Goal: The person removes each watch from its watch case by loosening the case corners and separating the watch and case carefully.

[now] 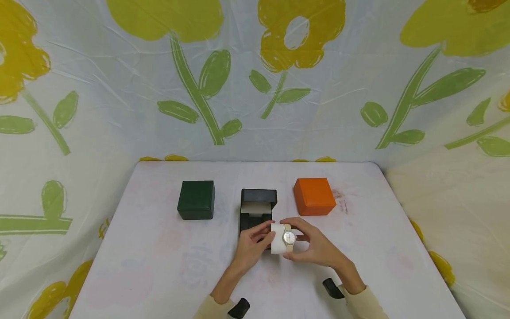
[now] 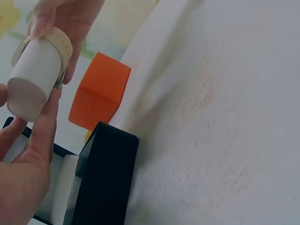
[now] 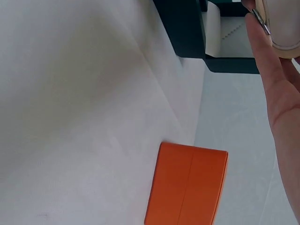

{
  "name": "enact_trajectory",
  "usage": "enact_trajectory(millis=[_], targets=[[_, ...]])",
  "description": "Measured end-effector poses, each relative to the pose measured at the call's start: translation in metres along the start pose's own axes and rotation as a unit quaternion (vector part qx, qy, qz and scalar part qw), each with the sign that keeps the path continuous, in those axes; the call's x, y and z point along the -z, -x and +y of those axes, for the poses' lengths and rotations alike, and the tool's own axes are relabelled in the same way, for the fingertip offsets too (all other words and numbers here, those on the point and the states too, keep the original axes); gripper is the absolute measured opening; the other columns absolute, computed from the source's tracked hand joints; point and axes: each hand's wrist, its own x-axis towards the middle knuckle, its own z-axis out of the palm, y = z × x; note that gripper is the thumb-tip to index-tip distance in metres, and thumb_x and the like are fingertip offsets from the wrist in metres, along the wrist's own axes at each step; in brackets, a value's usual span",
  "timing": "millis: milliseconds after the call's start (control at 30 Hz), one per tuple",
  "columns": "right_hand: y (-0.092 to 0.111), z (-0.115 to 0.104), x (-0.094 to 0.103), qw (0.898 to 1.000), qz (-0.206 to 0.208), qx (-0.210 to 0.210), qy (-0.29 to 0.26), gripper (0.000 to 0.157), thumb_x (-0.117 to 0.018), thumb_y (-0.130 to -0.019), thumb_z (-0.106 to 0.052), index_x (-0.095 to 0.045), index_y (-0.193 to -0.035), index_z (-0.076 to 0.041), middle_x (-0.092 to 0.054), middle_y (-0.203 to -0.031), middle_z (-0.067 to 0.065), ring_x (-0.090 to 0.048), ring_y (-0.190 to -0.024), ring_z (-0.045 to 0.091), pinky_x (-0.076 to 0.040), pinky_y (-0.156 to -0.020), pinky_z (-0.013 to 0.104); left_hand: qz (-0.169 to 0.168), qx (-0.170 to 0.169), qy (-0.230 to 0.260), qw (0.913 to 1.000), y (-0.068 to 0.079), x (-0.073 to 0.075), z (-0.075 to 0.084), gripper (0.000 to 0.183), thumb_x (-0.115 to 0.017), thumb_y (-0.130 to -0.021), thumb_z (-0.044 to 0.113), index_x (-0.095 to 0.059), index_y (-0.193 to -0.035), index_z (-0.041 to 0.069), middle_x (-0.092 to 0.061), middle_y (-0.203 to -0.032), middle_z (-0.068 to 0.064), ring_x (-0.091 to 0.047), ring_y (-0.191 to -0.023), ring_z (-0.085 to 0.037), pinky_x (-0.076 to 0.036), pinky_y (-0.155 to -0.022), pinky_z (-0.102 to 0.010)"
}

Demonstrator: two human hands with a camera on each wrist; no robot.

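Observation:
Between the two hands is a white watch cushion [image 1: 277,244] with a cream-strapped wristwatch [image 1: 289,238] around its right end. My left hand [image 1: 250,249] grips the cushion's left end, thumb in front and fingers behind. With thumb and fingers my right hand [image 1: 314,246] holds the watch by its strap from the right. In the left wrist view the punched strap [image 2: 60,47] circles the white cushion. Just behind the left hand stands an opened black watch box [image 1: 259,195], lid up, its front partly hidden by that hand.
A closed dark green box [image 1: 196,199] sits to the left of the black one. A closed orange box [image 1: 314,196] stands to the right. All three rest on a white-covered table [image 1: 159,266], with a flower-printed curtain [image 1: 318,110] behind.

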Motion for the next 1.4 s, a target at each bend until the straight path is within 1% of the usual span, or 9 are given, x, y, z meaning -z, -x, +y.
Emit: enact_trajectory(millis=[100, 300, 500, 667, 767, 867, 1000, 1167, 1400], targets=[[-0.001, -0.001, 0.000, 1.000, 0.005, 0.004, 0.001, 0.073, -0.091, -0.080, -0.021, -0.055, -0.143, -0.015, -0.055, -0.142, 0.006, -0.059, -0.114, 0.018, -0.059, -0.088, 0.035, 0.009, -0.011, -0.006, 0.9999, 0.000, -0.001, 0.000, 0.037, -0.073, -0.096, 0.008, -0.067, -0.132, -0.001, -0.071, -0.112, -0.020, -0.070, -0.100, -0.017, -0.059, -0.082, -0.026], [0.001, -0.002, -0.004, 0.999, 0.035, -0.020, 0.016, 0.075, -0.093, -0.078, -0.027, -0.057, -0.141, -0.011, -0.058, -0.139, 0.010, -0.058, -0.120, 0.017, -0.058, -0.089, 0.032, 0.040, -0.028, -0.020, 0.9986, 0.000, -0.004, 0.002, 0.037, -0.074, -0.096, 0.007, -0.068, -0.130, -0.002, -0.072, -0.113, -0.020, -0.070, -0.101, -0.023, -0.056, -0.089, -0.025], [0.001, -0.002, -0.007, 0.997, 0.070, -0.019, 0.031, 0.062, -0.090, -0.082, -0.022, -0.062, -0.136, -0.011, -0.063, -0.132, 0.007, -0.061, -0.115, 0.015, -0.059, -0.087, 0.030, 0.063, -0.041, -0.017, 0.9970, -0.002, -0.001, 0.001, 0.037, -0.073, -0.096, 0.007, -0.067, -0.132, -0.001, -0.072, -0.111, -0.017, -0.068, -0.101, -0.026, -0.056, -0.089, -0.030], [0.000, -0.004, -0.009, 0.997, 0.077, -0.027, 0.002, 0.054, -0.087, -0.085, -0.016, -0.065, -0.133, -0.011, -0.066, -0.130, 0.005, -0.064, -0.112, 0.014, -0.058, -0.088, 0.029, 0.073, -0.034, -0.010, 0.9967, -0.004, 0.000, 0.004, 0.040, -0.072, -0.097, 0.007, -0.064, -0.135, -0.002, -0.071, -0.116, -0.016, -0.068, -0.104, -0.026, -0.055, -0.092, -0.028], [0.001, -0.004, -0.009, 0.997, 0.069, -0.033, -0.026, 0.054, -0.085, -0.086, -0.012, -0.063, -0.135, -0.008, -0.065, -0.131, 0.008, -0.064, -0.114, 0.014, -0.057, -0.090, 0.030, 0.076, -0.025, -0.002, 0.9968, -0.003, -0.001, 0.006, 0.040, -0.072, -0.097, 0.007, -0.065, -0.135, -0.001, -0.071, -0.117, -0.017, -0.068, -0.104, -0.025, -0.056, -0.090, -0.026], [0.003, -0.002, -0.010, 0.995, 0.054, -0.053, -0.069, 0.055, -0.081, -0.089, -0.009, -0.058, -0.139, -0.004, -0.063, -0.133, 0.012, -0.063, -0.116, 0.016, -0.056, -0.092, 0.031, 0.077, -0.019, 0.003, 0.9968, -0.003, -0.002, 0.006, 0.039, -0.072, -0.097, 0.006, -0.066, -0.135, 0.000, -0.070, -0.116, -0.018, -0.068, -0.104, -0.025, -0.056, -0.087, -0.023], [0.005, 0.002, -0.011, 0.991, 0.036, -0.074, -0.104, 0.050, -0.073, -0.096, -0.007, -0.053, -0.142, 0.000, -0.059, -0.135, 0.018, -0.062, -0.118, 0.018, -0.056, -0.094, 0.030, 0.079, -0.011, 0.006, 0.9968, -0.003, -0.001, 0.005, 0.038, -0.073, -0.097, 0.008, -0.067, -0.134, 0.002, -0.070, -0.114, -0.018, -0.067, -0.103, -0.025, -0.057, -0.081, -0.020], [0.007, 0.003, -0.011, 0.991, 0.028, -0.079, -0.104, 0.044, -0.065, -0.102, -0.009, -0.054, -0.144, -0.002, -0.059, -0.140, 0.018, -0.060, -0.123, 0.021, -0.053, -0.097, 0.026, 0.081, -0.004, 0.008, 0.9967, -0.003, -0.001, 0.005, 0.039, -0.073, -0.097, 0.011, -0.067, -0.135, 0.002, -0.070, -0.113, -0.017, -0.067, -0.102, -0.024, -0.057, -0.079, -0.020], [0.009, 0.004, -0.009, 0.989, 0.014, -0.094, -0.117, 0.045, -0.063, -0.103, -0.009, -0.052, -0.145, 0.002, -0.059, -0.138, 0.020, -0.063, -0.118, 0.020, -0.055, -0.096, 0.029, 0.080, 0.003, 0.009, 0.9968, -0.002, 0.000, 0.004, 0.040, -0.072, -0.098, 0.012, -0.066, -0.136, 0.002, -0.070, -0.113, -0.017, -0.066, -0.102, -0.025, -0.057, -0.076, -0.020]])
